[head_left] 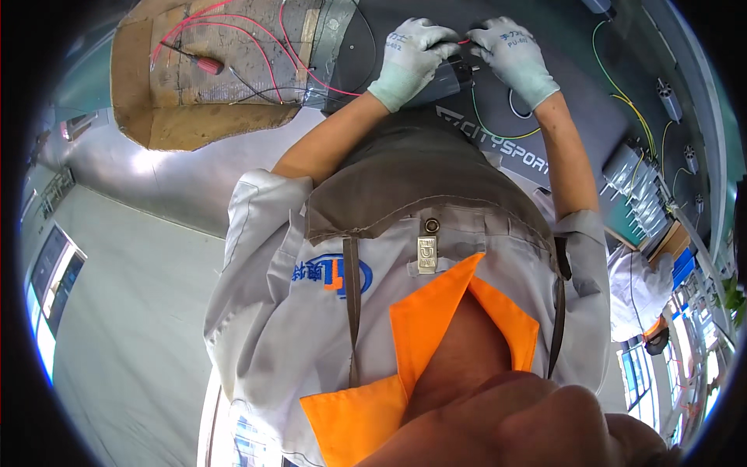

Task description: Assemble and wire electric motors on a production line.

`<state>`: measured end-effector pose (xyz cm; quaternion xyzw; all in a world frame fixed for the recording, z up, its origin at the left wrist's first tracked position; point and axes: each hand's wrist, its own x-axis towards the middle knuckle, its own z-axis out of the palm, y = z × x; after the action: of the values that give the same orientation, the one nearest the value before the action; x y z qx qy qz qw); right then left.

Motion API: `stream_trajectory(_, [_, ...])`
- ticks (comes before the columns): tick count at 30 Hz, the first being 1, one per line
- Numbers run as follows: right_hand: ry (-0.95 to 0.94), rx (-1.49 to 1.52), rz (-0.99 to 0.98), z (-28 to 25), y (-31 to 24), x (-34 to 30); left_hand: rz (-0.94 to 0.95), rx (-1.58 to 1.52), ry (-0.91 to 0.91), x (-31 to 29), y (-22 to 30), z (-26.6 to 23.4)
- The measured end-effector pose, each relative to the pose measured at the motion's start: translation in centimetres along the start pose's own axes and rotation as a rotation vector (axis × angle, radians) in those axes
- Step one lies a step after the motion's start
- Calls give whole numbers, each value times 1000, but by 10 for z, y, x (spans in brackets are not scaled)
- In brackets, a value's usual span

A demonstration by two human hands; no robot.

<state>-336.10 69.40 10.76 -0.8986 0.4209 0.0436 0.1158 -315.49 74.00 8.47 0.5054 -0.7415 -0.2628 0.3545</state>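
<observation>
My two hands, in white work gloves with grey fingertips, are close together over a dark mat (576, 109) at the far side. Between them runs a short piece of red wire (464, 42). My left hand (408, 62) pinches its left end, and my right hand (513, 58) has its fingers closed around the right end. Just below lies a grey metal housing (440, 84) with a black end, partly covered by my left hand. A green and yellow wire (506, 135) trails from near that end toward my right forearm. A pale wire loop (513, 105) lies beneath my right wrist.
On the left, a cardboard sheet (210, 124) carries several red wires (261, 50), dark leads and a red-handled screwdriver (208, 65). Several silver housings (638, 183) with yellow-green wires stand at the right. Another person (634, 284) in grey is beyond them.
</observation>
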Motion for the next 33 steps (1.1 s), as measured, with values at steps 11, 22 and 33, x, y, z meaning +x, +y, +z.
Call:
stream_trajectory(11, [-329,969,287,31,18,-2,-141,-77,-52,-17,-28,22])
stream_trajectory(22, [-433,1511,324,46,30,-14,-199,-190,-83,-22,-31,28])
stream_trajectory(33, [-280,1302,384,72,27,-19,-148,-80,-106,-39,-35,35])
